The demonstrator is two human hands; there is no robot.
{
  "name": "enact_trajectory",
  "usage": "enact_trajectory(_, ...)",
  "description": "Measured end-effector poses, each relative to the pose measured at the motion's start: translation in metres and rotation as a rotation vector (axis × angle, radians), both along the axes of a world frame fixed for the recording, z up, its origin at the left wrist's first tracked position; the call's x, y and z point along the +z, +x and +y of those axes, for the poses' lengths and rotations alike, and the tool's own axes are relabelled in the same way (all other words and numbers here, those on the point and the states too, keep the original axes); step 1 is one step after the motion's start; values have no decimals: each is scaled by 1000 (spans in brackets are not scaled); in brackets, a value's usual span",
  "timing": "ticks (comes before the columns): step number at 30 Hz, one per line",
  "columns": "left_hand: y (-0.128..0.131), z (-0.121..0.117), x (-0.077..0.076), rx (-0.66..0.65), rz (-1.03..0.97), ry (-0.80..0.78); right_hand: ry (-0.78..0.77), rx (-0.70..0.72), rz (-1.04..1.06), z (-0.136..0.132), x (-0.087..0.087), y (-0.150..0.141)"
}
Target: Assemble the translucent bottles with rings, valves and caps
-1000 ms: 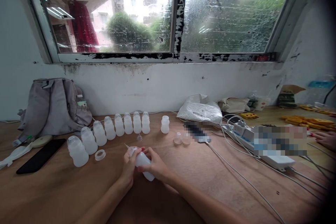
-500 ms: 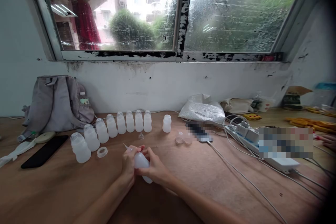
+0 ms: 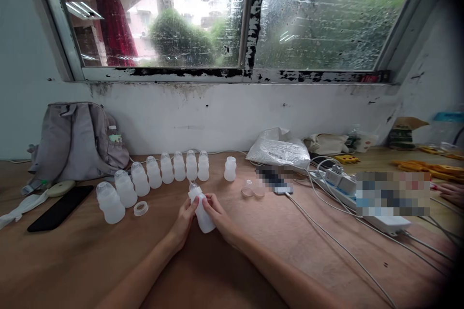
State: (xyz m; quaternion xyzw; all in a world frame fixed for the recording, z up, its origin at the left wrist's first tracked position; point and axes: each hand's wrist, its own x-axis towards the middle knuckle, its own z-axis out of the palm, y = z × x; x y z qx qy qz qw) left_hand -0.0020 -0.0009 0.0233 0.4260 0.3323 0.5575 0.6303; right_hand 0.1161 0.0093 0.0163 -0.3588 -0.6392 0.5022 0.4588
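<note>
Both hands grasp one frosted white bottle near the front of the desk [image 3: 275, 256], in front of the row. The left hand [image 3: 184, 219] closes on the bottle [image 3: 205, 218] at its upper left side, thumb near the neck; the right hand [image 3: 219, 213] grips its right side. The bottle leans, top away from the person and slightly left; whether its base touches the desk cannot be determined. A white collar [image 3: 194, 194] sits at its top. A clear teat [image 3: 193, 185] shows just beyond the collar; whether it is seated in it or stands behind cannot be confirmed.

Beyond, eight capped bottles [image 3: 153, 174] stand upright in a curved row. One uncapped bottle [image 3: 230, 170] stands apart to their right. A loose white ring [image 3: 141, 208] lies beside the row's near end. Two translucent caps [image 3: 253, 192] lie near a pixelated phone [image 3: 283, 190], its cable attached.
</note>
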Motion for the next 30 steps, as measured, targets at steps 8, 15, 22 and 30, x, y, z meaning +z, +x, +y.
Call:
enact_trajectory(8, -6, 3, -2, 91, 95, -54, 383, -726, -856, 43, 16, 74)
enact_trajectory(15, -9, 6, -3, 41, 124, -90, 267, -737, -927, 60, 10, 110)
enact_trajectory(22, -9, 7, -5, 101, 443, 139, -40, -369, -100, 53, 26, 90)
enact_trajectory(30, -6, 1, -5, 196, 772, 311, -85, -268, 139, 40, 29, 72)
